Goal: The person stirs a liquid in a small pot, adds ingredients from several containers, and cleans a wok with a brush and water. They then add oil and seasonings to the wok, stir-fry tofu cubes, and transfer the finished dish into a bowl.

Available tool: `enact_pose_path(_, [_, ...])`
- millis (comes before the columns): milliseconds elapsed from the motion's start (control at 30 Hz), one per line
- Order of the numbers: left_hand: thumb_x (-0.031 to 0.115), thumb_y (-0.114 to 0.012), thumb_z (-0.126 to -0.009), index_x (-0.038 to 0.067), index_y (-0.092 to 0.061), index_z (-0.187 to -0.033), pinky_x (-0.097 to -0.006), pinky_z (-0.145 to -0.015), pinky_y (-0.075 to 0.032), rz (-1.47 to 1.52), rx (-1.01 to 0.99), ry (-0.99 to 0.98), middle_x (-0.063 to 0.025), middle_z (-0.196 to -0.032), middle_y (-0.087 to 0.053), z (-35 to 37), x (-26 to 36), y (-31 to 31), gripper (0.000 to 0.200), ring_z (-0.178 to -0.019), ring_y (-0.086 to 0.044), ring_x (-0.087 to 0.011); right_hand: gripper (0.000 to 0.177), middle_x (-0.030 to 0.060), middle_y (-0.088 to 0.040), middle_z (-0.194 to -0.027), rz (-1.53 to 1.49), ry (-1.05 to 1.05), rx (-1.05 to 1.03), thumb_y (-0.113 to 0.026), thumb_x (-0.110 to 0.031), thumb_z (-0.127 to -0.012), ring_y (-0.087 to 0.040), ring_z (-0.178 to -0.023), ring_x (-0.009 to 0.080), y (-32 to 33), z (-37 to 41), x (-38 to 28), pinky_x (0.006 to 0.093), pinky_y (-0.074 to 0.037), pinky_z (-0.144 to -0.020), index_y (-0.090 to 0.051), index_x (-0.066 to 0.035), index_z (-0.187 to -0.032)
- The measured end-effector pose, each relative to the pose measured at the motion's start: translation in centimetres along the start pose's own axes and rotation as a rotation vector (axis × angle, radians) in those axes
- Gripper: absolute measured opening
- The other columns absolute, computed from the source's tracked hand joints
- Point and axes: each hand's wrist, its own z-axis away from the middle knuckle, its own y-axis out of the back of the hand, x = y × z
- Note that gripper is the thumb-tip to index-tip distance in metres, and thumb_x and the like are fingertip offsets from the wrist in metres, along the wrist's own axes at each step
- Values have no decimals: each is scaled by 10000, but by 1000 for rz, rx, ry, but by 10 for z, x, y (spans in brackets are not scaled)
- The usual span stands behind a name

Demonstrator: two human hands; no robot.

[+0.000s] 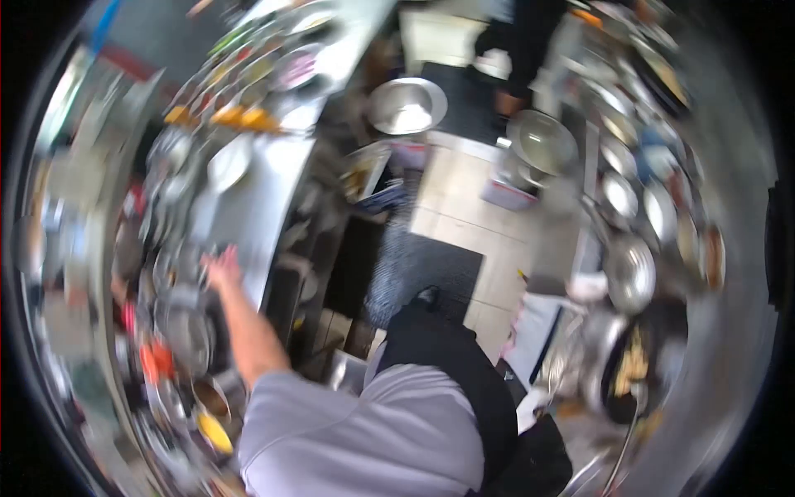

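Reaching left hand (222, 268) along table (265, 190); cannot tell opening or grip, see right hand, or judge steps done or remaining.

The left hand (222, 268) is reaching over a metal tabletop (269, 190) crowded with blurred bowls and containers. A white dish (230, 163) is lying farther along; a large metal bowl (407, 106) is sitting beyond the tabletop's edge.

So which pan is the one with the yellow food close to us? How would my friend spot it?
Find the tiled floor, then the crowded counter to its right. Look at the near end, just below a shiny silver pan. Your pan is dark inside, with pale yellow pieces in it, unlike its silver neighbour.
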Motion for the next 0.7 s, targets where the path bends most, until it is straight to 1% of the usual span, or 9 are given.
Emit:
enact_pose_path(67, [440, -486, -996, -106, -254, -1439, -456, -971, -520, -296, -31, 44, -292, -1370, -452, 25, -21, -27, 741, -1189, -547, -392, 438, 183, -580, -1324, -329, -21, -135, -513, 37, -858, -569, -1195, 285, -15, -23, 68, 384, -440, -988, -583, 9, -1289])
enact_pose_path(133, [345, -534, -994, -79, -502, -1169, -367, -823, -573, -543, -214, 19, -194, -1168, -584, 75, -83, -59, 460, -985, -639, -310, 392, 171, -684, -1060, -157, -179, -1, -596, 23, -796, -638, -896, 218, -10, 10, -60, 362, -505, -798, -638, 26, -1185])
enact_pose_path(200, [272, -558, -984, -4, -535, -1070, -309, -709, -564, -697, -618, 149, -107, -1006, -624, 117, -178, -75, 290, -870, -649, -225, 478, 230, -651, -1172, -98, -71, 78, -660, -48, -802, -619, -1118, 343, -54, -15, -5, 390, -461, -964, -601, -28, -1276])
enact_pose_path(333, [167, -562, -974, 42, -579, -1007, -260, -648, -526, -781, -1191, 233, -74, -955, -640, 377, -292, -140, 130, -797, -619, -139, 475, 219, -665, -1157, -273, -78, 350, -621, -71, -870, -658, -1039, 295, -186, -81, 46, 373, -487, -915, -553, -53, -1339])
enact_pose_path(367, [154, -577, -969, 18, -604, -1006, -278, -714, -532, -800, -1373, 216, -95, -998, -655, 427, -312, -151, 144, -854, -632, -168, 457, 182, -697, -903, -397, -160, 422, -597, -106, -910, -659, -739, 234, -197, -84, 21, 373, -539, -704, -533, -36, -1357])
enact_pose_path(400, [158, -605, -956, -8, -617, -1044, -328, -811, -528, -876, -1806, -370, -114, -1047, -658, 527, -321, -181, 188, -930, -630, -203, 463, 143, -653, -795, -603, -300, 420, -586, -122, -926, -601, -631, 191, -191, -90, -6, 363, -517, -600, -513, -36, -1375])
enact_pose_path(500, [190, -696, -862, -25, -622, -1105, -444, -953, -461, -812, -2042, -632, -234, -1209, -611, 615, -392, -208, 333, -1184, -536, -389, 488, 67, -554, -631, -868, -463, 435, -565, -155, -955, -497, -452, 112, -181, -122, -46, 328, -431, -401, -464, -62, -1424])
enact_pose_path(600, [336, -761, -772, -65, -557, -1165, -480, -940, -457, -928, -2106, -589, -294, -1143, -616, 659, -454, -213, 597, -1106, -583, -425, 495, 61, -544, -614, -1273, -430, 351, -561, -163, -963, -500, -452, 108, -181, -172, -44, 328, -436, -412, -450, -89, -1439])
enact_pose_path(700, [360, -802, -702, -54, -551, -1109, -471, -894, -480, -1370, -2342, -563, -283, -1072, -640, 689, -465, -225, 632, -1029, -610, -431, 499, 101, -601, -682, -968, -417, 196, -580, -154, -944, -578, -512, 190, -174, -178, -56, 369, -484, -482, -477, -179, -1432])
